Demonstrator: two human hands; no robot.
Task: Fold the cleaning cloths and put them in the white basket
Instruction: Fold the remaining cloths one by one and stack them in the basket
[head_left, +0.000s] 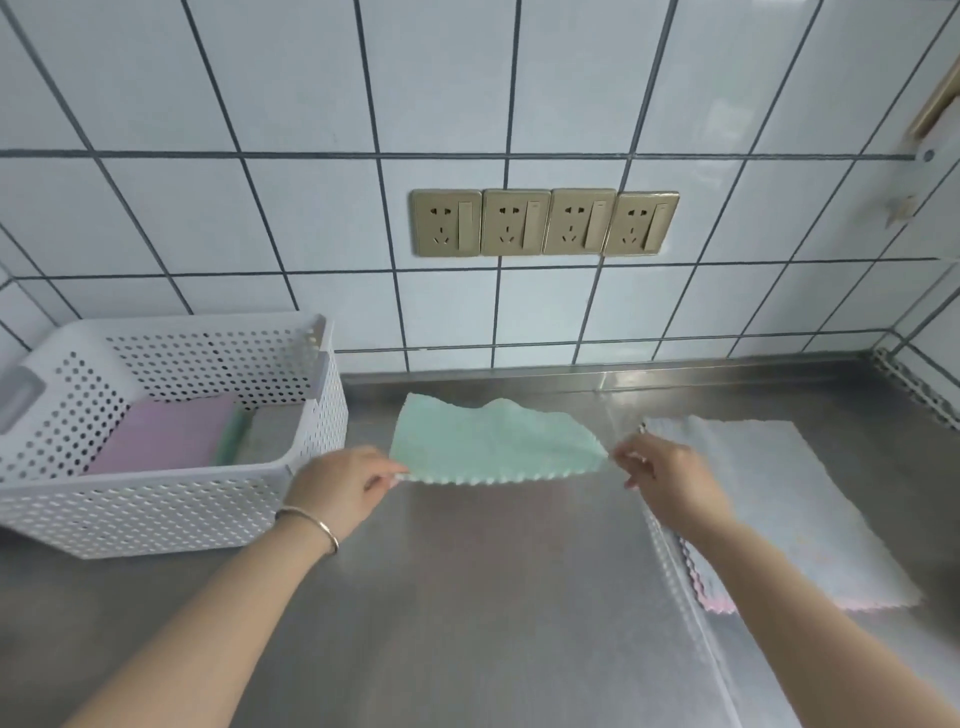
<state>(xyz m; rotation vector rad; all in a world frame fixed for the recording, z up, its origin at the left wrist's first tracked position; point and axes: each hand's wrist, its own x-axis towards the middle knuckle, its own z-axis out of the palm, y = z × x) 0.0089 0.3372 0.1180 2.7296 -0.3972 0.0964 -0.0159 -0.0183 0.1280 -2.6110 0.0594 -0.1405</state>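
Note:
A mint-green cleaning cloth (493, 441) is stretched out above the steel counter in the middle. My left hand (343, 486) pinches its near left corner and my right hand (665, 473) pinches its near right corner. The cloth's far edge sags toward the counter near the wall. To the right lies a flat stack of unfolded cloths (789, 499), grey on top with a pink edge showing underneath. The white perforated basket (156, 514) stands at the left and holds folded cloths (171, 436), pink, green and grey, side by side.
The steel counter (467, 597) runs from the tiled wall toward me. A row of gold wall sockets (543, 222) sits above the green cloth. At the right, the counter meets a tiled side wall.

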